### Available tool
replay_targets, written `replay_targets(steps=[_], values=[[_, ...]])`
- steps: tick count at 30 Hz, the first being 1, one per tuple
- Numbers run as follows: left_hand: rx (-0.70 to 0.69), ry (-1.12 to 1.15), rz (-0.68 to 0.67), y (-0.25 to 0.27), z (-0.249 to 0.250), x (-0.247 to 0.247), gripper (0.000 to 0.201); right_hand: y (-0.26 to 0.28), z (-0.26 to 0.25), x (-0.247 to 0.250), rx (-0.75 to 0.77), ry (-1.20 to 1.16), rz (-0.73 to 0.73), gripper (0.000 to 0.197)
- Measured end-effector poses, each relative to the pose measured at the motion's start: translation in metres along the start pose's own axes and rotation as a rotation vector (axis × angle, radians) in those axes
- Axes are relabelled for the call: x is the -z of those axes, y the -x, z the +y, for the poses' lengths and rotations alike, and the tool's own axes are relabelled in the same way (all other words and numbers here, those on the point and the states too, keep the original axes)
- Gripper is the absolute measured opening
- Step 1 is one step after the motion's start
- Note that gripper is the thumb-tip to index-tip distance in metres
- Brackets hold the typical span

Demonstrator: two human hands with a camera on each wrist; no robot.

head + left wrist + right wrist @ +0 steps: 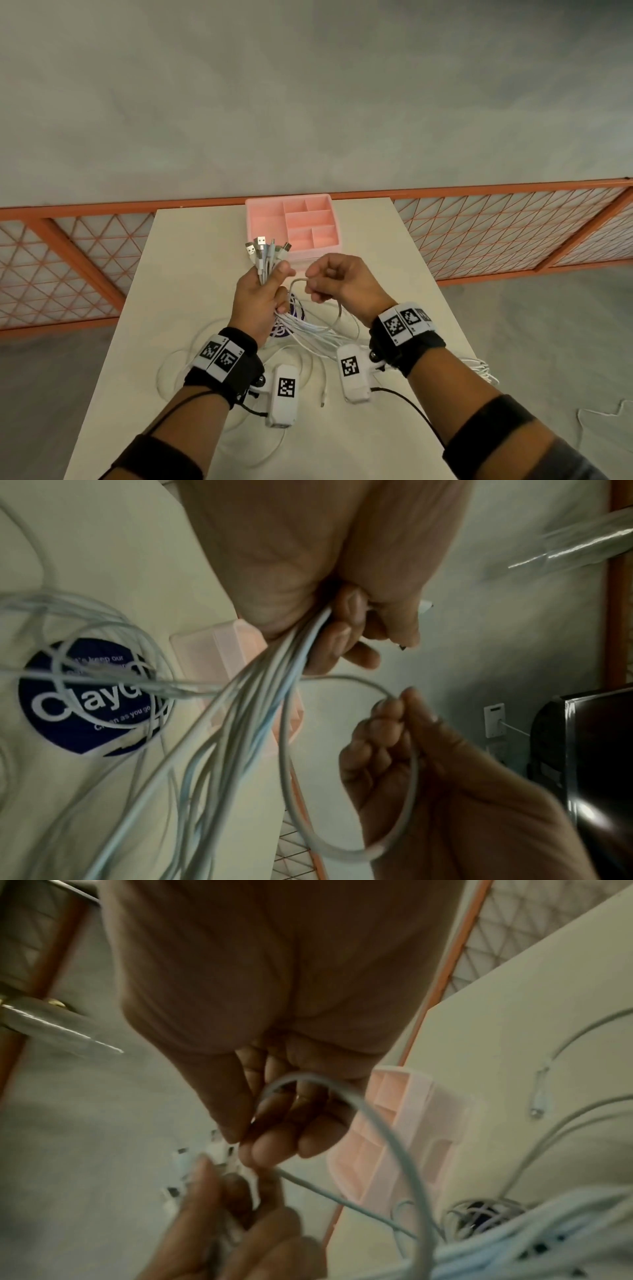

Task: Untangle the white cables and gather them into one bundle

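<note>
- Clearly, the left hand point(257, 298) was wrapped tight around a bunch of white cables point(265, 265), plug ends point(263, 247) fanned out above the fist and the loose lengths trailing below it toward the wrists.
- Just beside it, the right hand point(337, 281) had its fingers curled and pinched a single loop of cable point(310, 298) between thumb and fingertips point(390, 710); the loop ran back into the bunch under the left fist.
- More cable lay slack on the table point(191, 260) below and behind both hands, some of it coiled over a dark blue round sticker point(85, 696), and a few strands hung off the edge outside the right wrist.
- A pink divided tray point(294, 222) sat beyond the hands, apart from the cables.
- The cables looked light, thin and floppy, with smooth jackets likely to slide through a loose grip; they would probably snag on one another more than resist a pull.
- Holding near the plugs seemed the surest grip, since those stiffer ends could not slip through a fist; each strand would best be drawn gently, because a hard tug might tighten a knot or strain a connector.
</note>
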State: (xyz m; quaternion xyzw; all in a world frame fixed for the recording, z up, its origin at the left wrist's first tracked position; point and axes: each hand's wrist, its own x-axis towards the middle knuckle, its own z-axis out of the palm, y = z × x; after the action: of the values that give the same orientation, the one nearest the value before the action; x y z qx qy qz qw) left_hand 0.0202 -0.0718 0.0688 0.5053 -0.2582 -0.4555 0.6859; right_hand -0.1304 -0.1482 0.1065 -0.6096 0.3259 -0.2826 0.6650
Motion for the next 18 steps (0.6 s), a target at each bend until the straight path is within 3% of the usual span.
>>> replay_targets(steps=[3, 6, 8, 10, 12, 14, 16, 18], values=[[0.048, 0.047, -0.054, 0.001, -0.002, 0.000, 0.029, -0.003, -0.011, -0.008, 0.070, -0.055, -0.028, 0.019], [0.126, 0.069, -0.104, 0.004, -0.006, 0.005, 0.023, -0.008, -0.027, -0.006, 0.205, -0.163, 0.085, 0.022], [0.165, 0.092, -0.079, 0.006, -0.012, 0.012, 0.021, -0.012, -0.041, 0.002, 0.278, -0.305, 0.172, 0.024], [0.191, 0.127, -0.023, 0.006, -0.016, 0.017, 0.020, -0.015, -0.047, 0.010, 0.280, -0.250, 0.226, 0.027], [0.189, 0.113, 0.019, 0.004, -0.019, 0.020, 0.014, -0.017, -0.043, 0.018, 0.208, 0.074, 0.269, 0.027], [0.171, 0.056, 0.048, 0.003, -0.021, 0.022, 0.007, -0.019, -0.032, 0.024, 0.076, 0.621, 0.279, 0.037], [0.156, -0.027, 0.065, 0.002, -0.024, 0.022, 0.005, -0.017, -0.019, 0.022, 0.014, 1.110, 0.188, 0.052], [0.134, -0.098, 0.066, 0.002, -0.027, 0.019, 0.006, -0.013, -0.008, 0.012, 0.071, 1.314, 0.020, 0.047]])
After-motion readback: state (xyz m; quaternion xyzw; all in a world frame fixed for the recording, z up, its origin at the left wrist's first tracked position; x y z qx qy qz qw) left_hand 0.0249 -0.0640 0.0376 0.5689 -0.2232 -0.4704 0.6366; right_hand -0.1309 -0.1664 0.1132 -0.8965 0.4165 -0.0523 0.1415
